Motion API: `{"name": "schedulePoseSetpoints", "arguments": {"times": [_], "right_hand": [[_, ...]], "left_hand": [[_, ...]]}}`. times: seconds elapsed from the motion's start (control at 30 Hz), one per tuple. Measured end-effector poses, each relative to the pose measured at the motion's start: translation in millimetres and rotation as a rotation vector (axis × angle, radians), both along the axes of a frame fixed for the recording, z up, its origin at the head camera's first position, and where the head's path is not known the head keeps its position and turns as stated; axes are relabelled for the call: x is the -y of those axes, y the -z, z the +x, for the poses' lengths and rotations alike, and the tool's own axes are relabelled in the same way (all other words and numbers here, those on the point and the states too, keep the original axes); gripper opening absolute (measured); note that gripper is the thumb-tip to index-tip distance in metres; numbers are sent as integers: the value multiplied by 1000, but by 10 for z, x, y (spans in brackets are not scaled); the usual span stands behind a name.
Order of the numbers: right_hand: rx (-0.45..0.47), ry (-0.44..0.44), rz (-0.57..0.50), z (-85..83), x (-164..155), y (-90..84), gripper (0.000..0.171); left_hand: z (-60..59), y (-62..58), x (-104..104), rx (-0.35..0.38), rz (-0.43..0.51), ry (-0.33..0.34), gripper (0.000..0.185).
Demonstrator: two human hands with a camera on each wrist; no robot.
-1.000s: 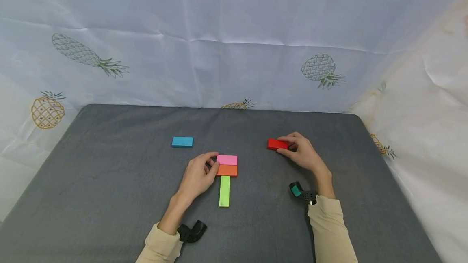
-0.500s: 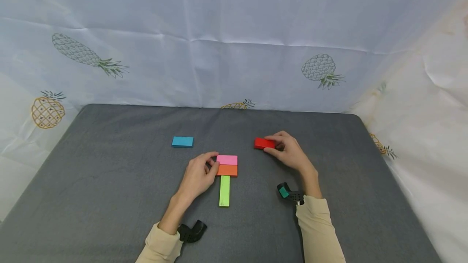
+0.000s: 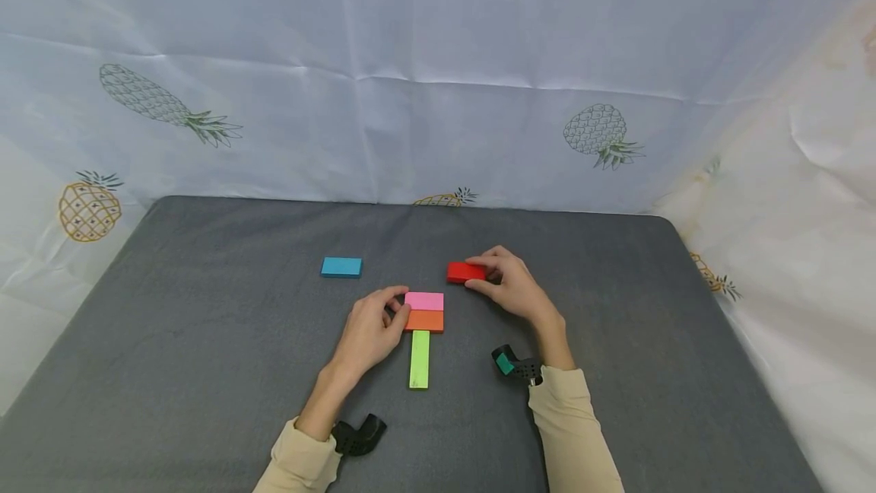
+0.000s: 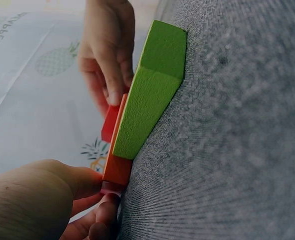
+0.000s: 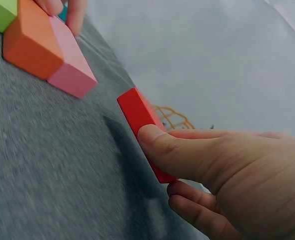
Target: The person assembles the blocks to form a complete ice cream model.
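Observation:
A red block (image 3: 464, 272) is pinched between thumb and fingers of my right hand (image 3: 513, 284), raised above the cloth with its shadow below in the right wrist view. To its left, a pink block (image 3: 424, 301) lies against an orange block (image 3: 425, 320), long sides together. My left hand (image 3: 369, 329) holds these two at their left ends, thumb at the orange one and index finger at the pink one's far corner. From the orange block's near side a green block (image 3: 420, 360) runs lengthwise toward me, forming a T.
A blue block (image 3: 341, 267) lies alone at the back left. Grey cloth covers the table (image 3: 205, 371). Behind it hangs a pale curtain (image 3: 438, 36) with pineapple prints. Black wrist mounts (image 3: 359, 434) sit at both wrists.
My right hand has carried the red block leftward, nearer the pink and orange blocks. My left hand and the other blocks have stayed in place.

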State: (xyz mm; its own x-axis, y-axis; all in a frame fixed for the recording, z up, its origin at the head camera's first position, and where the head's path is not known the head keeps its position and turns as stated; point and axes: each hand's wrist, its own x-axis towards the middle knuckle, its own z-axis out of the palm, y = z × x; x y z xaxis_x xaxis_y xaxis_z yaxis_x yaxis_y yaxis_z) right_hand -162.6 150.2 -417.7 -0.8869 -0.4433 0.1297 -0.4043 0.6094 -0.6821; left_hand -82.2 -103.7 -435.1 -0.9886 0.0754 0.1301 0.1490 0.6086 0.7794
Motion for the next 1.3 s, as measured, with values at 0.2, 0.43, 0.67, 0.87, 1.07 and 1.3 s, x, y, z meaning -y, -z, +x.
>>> {"name": "schedulePoseSetpoints", "arguments": {"times": [0.2,0.43,0.67,0.87,1.07,1.3], "right_hand": [[17,-24,0,0,125,10,39],[4,-51,9,-7,244,26,38],[38,-55,14,-13,342,29,38],[45,-47,41,-10,379,51,39],[37,-57,22,4,348,72,48],[60,-50,-35,24,244,102,47]], "left_hand": [[-8,-3,2,10,0,1,31],[-10,2,3,11,-10,-3,30],[-9,-6,5,14,-5,0,30],[-10,-10,7,20,0,3,31],[-12,-11,8,25,-2,1,31],[-11,-7,3,19,-5,-1,30]]}}
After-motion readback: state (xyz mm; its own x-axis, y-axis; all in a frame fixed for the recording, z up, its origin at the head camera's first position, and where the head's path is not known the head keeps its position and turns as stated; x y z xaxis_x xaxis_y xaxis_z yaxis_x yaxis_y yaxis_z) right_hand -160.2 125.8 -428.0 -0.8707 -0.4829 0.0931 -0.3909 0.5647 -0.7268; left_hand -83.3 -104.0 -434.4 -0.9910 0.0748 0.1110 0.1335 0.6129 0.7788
